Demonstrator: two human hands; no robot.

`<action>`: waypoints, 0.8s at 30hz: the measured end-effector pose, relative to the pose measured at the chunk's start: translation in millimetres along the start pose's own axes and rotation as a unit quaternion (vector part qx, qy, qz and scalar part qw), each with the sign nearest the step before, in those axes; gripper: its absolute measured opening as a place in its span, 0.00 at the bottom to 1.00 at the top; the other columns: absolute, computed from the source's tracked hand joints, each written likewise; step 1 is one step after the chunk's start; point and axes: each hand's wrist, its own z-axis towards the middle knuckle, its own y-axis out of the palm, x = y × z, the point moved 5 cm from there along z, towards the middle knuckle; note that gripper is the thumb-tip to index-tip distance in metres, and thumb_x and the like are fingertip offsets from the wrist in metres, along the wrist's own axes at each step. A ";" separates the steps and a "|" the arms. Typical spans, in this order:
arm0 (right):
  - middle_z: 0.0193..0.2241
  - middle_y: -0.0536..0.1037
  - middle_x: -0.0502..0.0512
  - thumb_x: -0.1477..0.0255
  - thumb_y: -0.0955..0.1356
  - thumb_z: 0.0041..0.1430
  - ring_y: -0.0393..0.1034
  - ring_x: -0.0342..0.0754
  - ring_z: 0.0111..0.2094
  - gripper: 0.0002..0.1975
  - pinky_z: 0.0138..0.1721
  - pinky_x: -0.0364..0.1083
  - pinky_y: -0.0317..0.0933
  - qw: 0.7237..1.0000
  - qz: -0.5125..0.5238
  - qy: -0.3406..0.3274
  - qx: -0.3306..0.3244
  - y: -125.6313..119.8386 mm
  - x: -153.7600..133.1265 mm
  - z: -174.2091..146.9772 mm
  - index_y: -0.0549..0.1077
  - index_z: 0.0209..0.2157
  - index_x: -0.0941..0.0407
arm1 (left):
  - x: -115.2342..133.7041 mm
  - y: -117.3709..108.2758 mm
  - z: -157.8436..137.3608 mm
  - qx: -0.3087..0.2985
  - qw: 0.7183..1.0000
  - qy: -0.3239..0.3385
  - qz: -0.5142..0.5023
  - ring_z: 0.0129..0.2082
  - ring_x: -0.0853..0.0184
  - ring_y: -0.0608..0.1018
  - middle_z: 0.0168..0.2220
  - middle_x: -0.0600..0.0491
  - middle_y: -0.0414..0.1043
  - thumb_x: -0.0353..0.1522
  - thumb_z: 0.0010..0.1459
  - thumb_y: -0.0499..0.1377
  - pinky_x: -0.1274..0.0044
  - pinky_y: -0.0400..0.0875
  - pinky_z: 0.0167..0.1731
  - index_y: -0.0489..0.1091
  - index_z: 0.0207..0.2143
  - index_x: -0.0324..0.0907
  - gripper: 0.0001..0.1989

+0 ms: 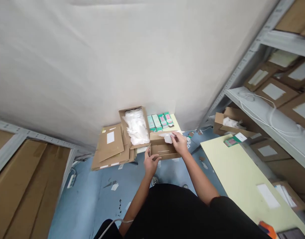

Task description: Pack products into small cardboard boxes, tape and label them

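Observation:
My left hand [151, 163] grips the near left corner of a small open cardboard box [170, 156], its thumb along the rim. A thin white translucent piece [168, 138], perhaps a plastic sleeve, is pinched in the fingertips of my right hand [180, 143] over the box's far right side. Inside the box I see mostly bare cardboard. Behind my left hand, a larger open carton holds a heap of white soft packets [136, 127]. Several small green and pink boxes [164, 120] stand in a row beyond the small box.
Flattened cardboard [109, 142] is stacked at the left. A pale yellow table [238, 166] on my right carries a green box [231, 141], a white paper and an orange object. Shelves of cartons flank both sides. Paper scraps lie on the blue floor [92, 199].

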 end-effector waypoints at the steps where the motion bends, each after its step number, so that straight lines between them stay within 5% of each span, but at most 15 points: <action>1: 0.54 0.82 0.59 0.66 0.66 0.71 0.78 0.54 0.53 0.18 0.58 0.52 0.71 0.999 -0.021 0.015 -0.032 -12.1 11.5 -14.9 0.77 0.58 0.52 | 13.7 13.7 -0.4 -0.007 1.000 0.014 -0.002 0.65 0.47 0.71 0.71 0.52 0.57 0.34 0.55 0.71 0.59 0.69 0.65 0.83 0.34 0.46 0.03; 4: 0.64 0.73 0.58 0.64 0.72 0.65 0.74 0.58 0.59 0.24 0.59 0.54 0.70 0.987 -0.082 0.072 -0.117 -47.5 47.7 -59.0 0.74 0.62 0.49 | 52.9 58.0 -2.1 -0.034 0.998 0.057 -0.010 0.66 0.47 0.69 0.72 0.51 0.56 0.34 0.56 0.70 0.58 0.66 0.68 0.83 0.35 0.45 0.04; 6: 0.70 0.66 0.57 0.63 0.73 0.64 0.73 0.59 0.61 0.27 0.58 0.54 0.71 0.980 -0.113 0.117 -0.110 -78.2 70.3 -84.6 0.73 0.63 0.47 | 76.3 89.9 -4.1 -0.063 0.994 0.085 -0.011 0.67 0.47 0.68 0.72 0.51 0.56 0.34 0.56 0.70 0.58 0.64 0.69 0.83 0.35 0.45 0.04; 17: 0.61 0.76 0.59 0.67 0.67 0.67 0.73 0.55 0.61 0.20 0.64 0.54 0.67 0.943 -0.162 0.257 0.138 -268.9 149.2 -197.4 0.77 0.59 0.52 | 190.9 264.3 -42.4 -0.241 0.942 0.233 -0.028 0.70 0.48 0.64 0.71 0.49 0.60 0.32 0.55 0.70 0.54 0.62 0.69 0.82 0.36 0.45 0.04; 24: 0.60 0.78 0.60 0.66 0.65 0.68 0.72 0.57 0.62 0.21 0.65 0.58 0.65 0.881 -0.162 0.359 0.264 -323.0 179.7 -258.0 0.76 0.59 0.54 | 220.3 366.4 -61.6 -0.389 0.884 0.258 -0.015 0.70 0.49 0.66 0.71 0.51 0.61 0.31 0.55 0.70 0.58 0.63 0.70 0.83 0.36 0.46 0.06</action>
